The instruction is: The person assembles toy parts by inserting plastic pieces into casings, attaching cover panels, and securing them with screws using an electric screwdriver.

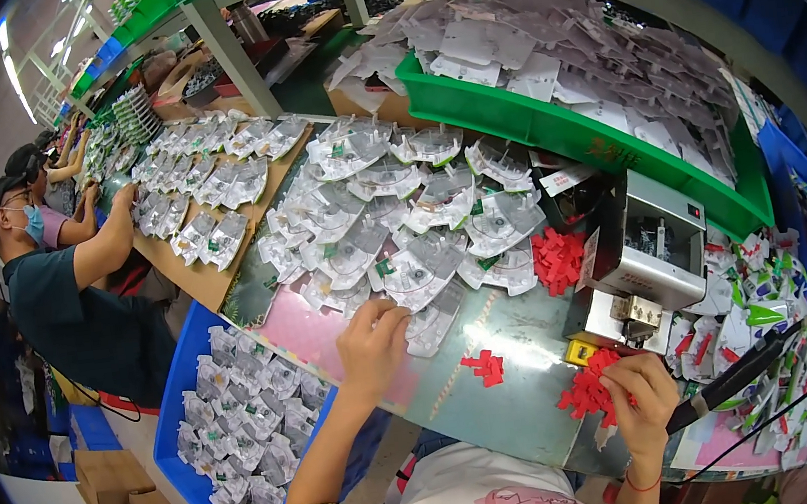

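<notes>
My left hand [372, 348] is closed, fingers curled together at the near edge of a group of clear plastic housings [420, 268]. A bare translucent housing [435, 323] lies just right of its fingertips; whatever sits between the fingers is hidden. Over a small pile of red plastic pieces [582, 395] near the front edge, my right hand [647, 401] pinches with its fingertips among them, on a red piece mostly covered by the fingers. A few more red pieces [485, 368] lie on the table between my hands. Some housings carry small green parts.
A larger red pile [560, 260] lies beside a metal-cased device [652, 240] and a yellow block [580, 352]. A green bin [548, 113] of translucent plates stands behind. Left are a blue crate [182, 380] of housings and a co-worker [65, 283]. A black arm [731, 378] crosses at right.
</notes>
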Available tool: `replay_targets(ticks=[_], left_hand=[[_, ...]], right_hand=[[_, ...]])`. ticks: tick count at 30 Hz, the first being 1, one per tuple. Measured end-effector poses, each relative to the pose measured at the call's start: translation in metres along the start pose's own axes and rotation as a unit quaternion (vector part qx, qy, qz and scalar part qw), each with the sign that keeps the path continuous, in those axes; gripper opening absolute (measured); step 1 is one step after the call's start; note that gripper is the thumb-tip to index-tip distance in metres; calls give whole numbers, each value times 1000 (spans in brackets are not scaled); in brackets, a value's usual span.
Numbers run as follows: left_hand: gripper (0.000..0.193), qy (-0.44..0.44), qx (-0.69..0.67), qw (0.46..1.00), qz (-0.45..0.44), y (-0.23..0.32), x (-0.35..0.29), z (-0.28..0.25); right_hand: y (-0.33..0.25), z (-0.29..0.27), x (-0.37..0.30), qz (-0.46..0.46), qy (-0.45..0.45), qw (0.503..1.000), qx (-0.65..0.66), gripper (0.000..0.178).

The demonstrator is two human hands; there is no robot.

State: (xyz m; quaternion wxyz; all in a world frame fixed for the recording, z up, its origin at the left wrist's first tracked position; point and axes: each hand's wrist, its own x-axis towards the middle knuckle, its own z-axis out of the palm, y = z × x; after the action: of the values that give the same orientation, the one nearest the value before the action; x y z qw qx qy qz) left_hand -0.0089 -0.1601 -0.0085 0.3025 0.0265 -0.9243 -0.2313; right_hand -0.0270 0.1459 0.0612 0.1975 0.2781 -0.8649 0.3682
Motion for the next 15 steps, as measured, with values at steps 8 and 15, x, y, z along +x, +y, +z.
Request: replay_targets(ticks=[8,15], left_hand=[[16,48,-98,991,83,-2,-7,1],[22,45,-134,972,190,33,-20,-11]], right_hand=[[-1,7,2,14,-10,1000,13,17],[-1,9,-4,185,-36,968,167,31]])
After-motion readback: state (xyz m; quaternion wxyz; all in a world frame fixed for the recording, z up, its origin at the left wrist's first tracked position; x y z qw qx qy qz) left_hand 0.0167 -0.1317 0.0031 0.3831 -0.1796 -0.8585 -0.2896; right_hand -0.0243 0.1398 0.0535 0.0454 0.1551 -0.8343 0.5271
